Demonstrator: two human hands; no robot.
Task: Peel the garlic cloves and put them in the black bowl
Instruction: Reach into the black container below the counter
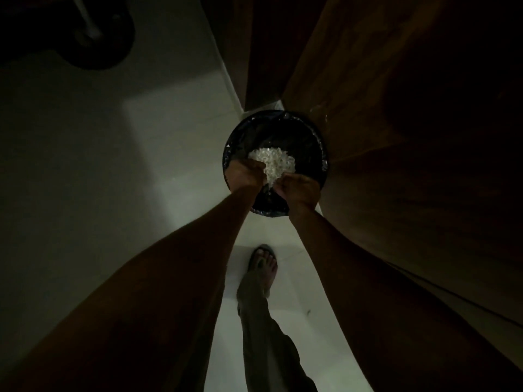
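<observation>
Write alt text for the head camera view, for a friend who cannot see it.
In dim light, a person's left hand and right hand reach down over a round bin lined with a black bag, with a pale heap of white scraps between them. One sandalled foot stands on the white tiled floor, beside dark wooden panels.

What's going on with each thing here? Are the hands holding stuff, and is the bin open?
Bin: open, lined with a black bag, standing on the floor.
White pile: between the hands over the bin; too dim to tell what it is.
Left hand: fingers curled at the pile's edge.
Right hand: fingers curled, pinching the pile.
Foot: in a sandal, flat on the floor.
</observation>
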